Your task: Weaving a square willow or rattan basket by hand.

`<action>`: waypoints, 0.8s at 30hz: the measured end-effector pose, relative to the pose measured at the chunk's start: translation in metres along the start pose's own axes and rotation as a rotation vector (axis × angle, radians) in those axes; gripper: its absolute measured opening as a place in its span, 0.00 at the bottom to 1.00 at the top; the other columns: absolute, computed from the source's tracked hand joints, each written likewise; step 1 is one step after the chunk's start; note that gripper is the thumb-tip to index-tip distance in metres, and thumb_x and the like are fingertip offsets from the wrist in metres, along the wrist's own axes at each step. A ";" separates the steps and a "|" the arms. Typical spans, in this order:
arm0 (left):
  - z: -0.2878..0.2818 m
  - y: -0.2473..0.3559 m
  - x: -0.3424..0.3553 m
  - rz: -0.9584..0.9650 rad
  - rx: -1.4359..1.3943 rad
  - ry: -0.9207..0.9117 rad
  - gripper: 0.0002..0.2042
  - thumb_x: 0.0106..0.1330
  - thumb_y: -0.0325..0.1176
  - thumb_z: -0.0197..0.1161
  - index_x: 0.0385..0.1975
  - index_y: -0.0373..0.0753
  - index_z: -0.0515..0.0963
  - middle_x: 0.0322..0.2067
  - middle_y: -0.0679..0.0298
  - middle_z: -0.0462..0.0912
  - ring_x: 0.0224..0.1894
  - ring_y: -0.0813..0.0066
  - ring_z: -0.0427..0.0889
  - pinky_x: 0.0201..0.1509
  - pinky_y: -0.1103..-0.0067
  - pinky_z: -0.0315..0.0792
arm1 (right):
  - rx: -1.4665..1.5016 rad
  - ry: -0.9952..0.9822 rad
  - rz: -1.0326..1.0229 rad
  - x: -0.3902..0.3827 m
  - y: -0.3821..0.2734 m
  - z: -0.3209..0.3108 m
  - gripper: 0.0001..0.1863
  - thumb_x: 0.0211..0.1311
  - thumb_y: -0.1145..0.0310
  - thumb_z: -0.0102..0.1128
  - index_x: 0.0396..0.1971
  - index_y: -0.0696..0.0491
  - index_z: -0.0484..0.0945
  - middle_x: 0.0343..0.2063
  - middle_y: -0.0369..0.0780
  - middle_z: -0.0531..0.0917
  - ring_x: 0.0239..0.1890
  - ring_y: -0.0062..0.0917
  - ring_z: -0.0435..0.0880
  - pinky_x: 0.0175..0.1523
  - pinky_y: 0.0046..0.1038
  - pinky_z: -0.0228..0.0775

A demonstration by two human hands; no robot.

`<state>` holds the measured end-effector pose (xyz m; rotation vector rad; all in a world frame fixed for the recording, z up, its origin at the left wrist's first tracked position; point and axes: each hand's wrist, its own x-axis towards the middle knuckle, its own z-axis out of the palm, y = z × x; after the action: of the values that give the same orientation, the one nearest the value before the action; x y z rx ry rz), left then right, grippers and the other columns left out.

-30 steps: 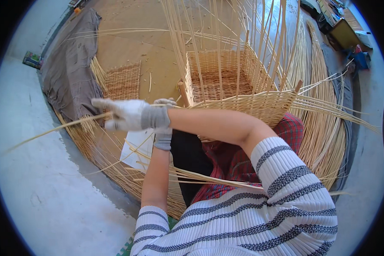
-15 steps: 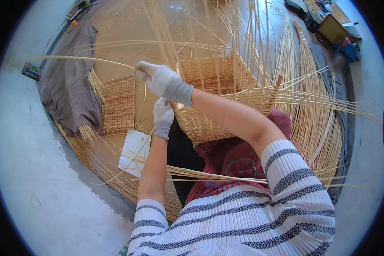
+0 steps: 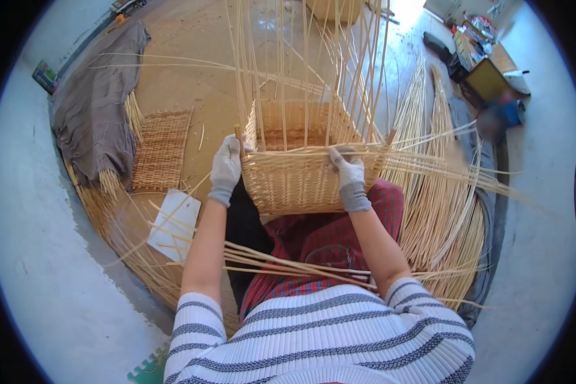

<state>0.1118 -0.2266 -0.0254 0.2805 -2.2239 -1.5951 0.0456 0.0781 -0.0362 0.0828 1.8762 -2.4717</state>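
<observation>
Starting at the far left, a pale blue-white wall [image 3: 57,243] curves up beside the floor, its paint edge ragged low down. A small green box [image 3: 45,77] sits against it; it carries a coloured print, too small to make out. Next along, grey cloth [image 3: 99,96] drapes over a pile of canes, pale ends poking out below. Lower down, the corner of a green foam mat [image 3: 150,368] shows, jagged-edged. Then a flat woven panel [image 3: 163,150] lies on the tan floor [image 3: 205,83], which is speckled with cane scraps, and just below it a white sheet [image 3: 175,224] lies partly under loose sticks, any marks on it too faint to tell.

Now the middle: the left hand [image 3: 226,168], gloved, has its fingers curled round the basket's near left corner by the short post. The basket [image 3: 294,182] sits in front of the person, just beyond the red checked cloth [image 3: 326,237] on the lap, tall canes rising from its sides. The right hand [image 3: 349,171], gloved too, is closed over the near rim, fingers bent, thumb toward the person.

Rightward, long cane bundles [image 3: 438,192] fan across the floor, and another pale wall [image 3: 544,192] closes the room.
</observation>
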 end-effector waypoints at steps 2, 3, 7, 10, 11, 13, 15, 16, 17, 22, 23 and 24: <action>-0.006 0.022 -0.002 0.156 0.332 0.182 0.15 0.82 0.41 0.54 0.54 0.37 0.79 0.35 0.58 0.88 0.39 0.70 0.87 0.48 0.73 0.79 | 0.022 -0.042 0.075 0.014 0.012 -0.013 0.05 0.69 0.69 0.72 0.41 0.49 0.85 0.31 0.32 0.88 0.29 0.16 0.83 0.33 0.20 0.73; -0.006 0.032 -0.002 0.196 0.349 0.237 0.13 0.80 0.40 0.56 0.54 0.40 0.79 0.36 0.56 0.88 0.40 0.65 0.88 0.46 0.71 0.80 | 0.039 -0.029 0.069 0.016 0.020 -0.016 0.05 0.69 0.70 0.72 0.41 0.50 0.85 0.31 0.33 0.89 0.29 0.16 0.84 0.33 0.20 0.73; 0.025 0.051 0.004 -0.216 0.266 -0.265 0.12 0.79 0.40 0.59 0.52 0.40 0.80 0.34 0.56 0.87 0.33 0.61 0.91 0.36 0.69 0.82 | 0.106 -0.010 0.012 0.007 0.024 -0.007 0.04 0.71 0.72 0.69 0.42 0.50 0.84 0.34 0.34 0.88 0.34 0.18 0.86 0.38 0.21 0.78; 0.051 0.043 0.010 -0.331 0.063 -0.324 0.13 0.79 0.41 0.59 0.49 0.38 0.81 0.33 0.57 0.86 0.26 0.64 0.89 0.28 0.70 0.83 | -0.036 0.000 -0.199 0.016 -0.017 0.043 0.12 0.71 0.77 0.66 0.51 0.52 0.79 0.42 0.36 0.87 0.37 0.20 0.84 0.43 0.25 0.78; 0.057 0.038 0.006 -0.443 0.003 -0.268 0.14 0.79 0.42 0.59 0.48 0.37 0.81 0.33 0.57 0.86 0.24 0.65 0.89 0.26 0.70 0.83 | -0.187 -0.139 -0.475 0.024 -0.036 0.067 0.16 0.70 0.79 0.64 0.55 0.52 0.78 0.41 0.37 0.86 0.37 0.22 0.84 0.44 0.25 0.78; 0.063 0.032 0.005 -0.491 -0.092 -0.156 0.12 0.78 0.39 0.61 0.44 0.35 0.82 0.33 0.57 0.86 0.25 0.67 0.89 0.26 0.71 0.84 | -0.513 -0.224 -0.869 0.047 -0.069 0.124 0.23 0.68 0.83 0.60 0.61 0.52 0.77 0.42 0.39 0.85 0.39 0.26 0.86 0.48 0.26 0.79; 0.062 0.028 0.004 -0.568 -0.156 -0.114 0.11 0.77 0.38 0.62 0.42 0.35 0.81 0.33 0.57 0.86 0.25 0.69 0.88 0.25 0.71 0.85 | -0.711 -0.299 -0.859 0.064 -0.086 0.156 0.29 0.68 0.83 0.56 0.69 0.50 0.69 0.42 0.40 0.86 0.41 0.28 0.87 0.53 0.27 0.80; 0.060 0.028 0.004 -0.588 -0.174 -0.132 0.10 0.77 0.37 0.63 0.41 0.35 0.81 0.33 0.57 0.86 0.24 0.69 0.88 0.25 0.71 0.85 | -0.744 -0.379 -0.656 0.068 -0.085 0.156 0.34 0.70 0.81 0.55 0.74 0.50 0.61 0.42 0.40 0.86 0.43 0.28 0.87 0.55 0.29 0.80; 0.057 0.028 0.005 -0.563 -0.247 -0.146 0.10 0.76 0.37 0.64 0.40 0.35 0.81 0.33 0.57 0.86 0.24 0.69 0.88 0.25 0.72 0.86 | -0.722 -0.474 -0.527 0.071 -0.079 0.154 0.39 0.71 0.79 0.53 0.80 0.49 0.53 0.41 0.40 0.87 0.45 0.27 0.87 0.57 0.31 0.81; 0.056 0.035 0.004 -0.401 -0.232 -0.193 0.16 0.74 0.45 0.67 0.38 0.35 0.80 0.32 0.56 0.86 0.23 0.68 0.87 0.26 0.72 0.85 | 0.196 -0.201 -0.445 0.033 -0.002 0.033 0.14 0.82 0.70 0.47 0.61 0.53 0.66 0.31 0.41 0.83 0.32 0.27 0.85 0.53 0.37 0.84; 0.058 0.037 0.004 -0.451 -0.276 -0.207 0.18 0.73 0.47 0.68 0.38 0.35 0.80 0.31 0.56 0.86 0.23 0.68 0.87 0.26 0.73 0.85 | 0.247 -0.224 -0.546 0.024 0.009 0.019 0.09 0.84 0.67 0.46 0.55 0.54 0.67 0.28 0.40 0.82 0.31 0.27 0.85 0.52 0.38 0.85; 0.062 0.039 0.003 -0.425 -0.173 -0.174 0.20 0.71 0.50 0.70 0.36 0.36 0.80 0.29 0.57 0.86 0.24 0.69 0.87 0.26 0.73 0.84 | 0.163 -0.128 -0.413 0.017 0.014 0.012 0.10 0.84 0.66 0.45 0.55 0.55 0.67 0.28 0.40 0.81 0.31 0.27 0.85 0.53 0.38 0.85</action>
<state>0.0854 -0.1615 -0.0053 0.6201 -2.2376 -2.0899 0.0297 0.0629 -0.0474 -0.4954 1.7850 -2.8020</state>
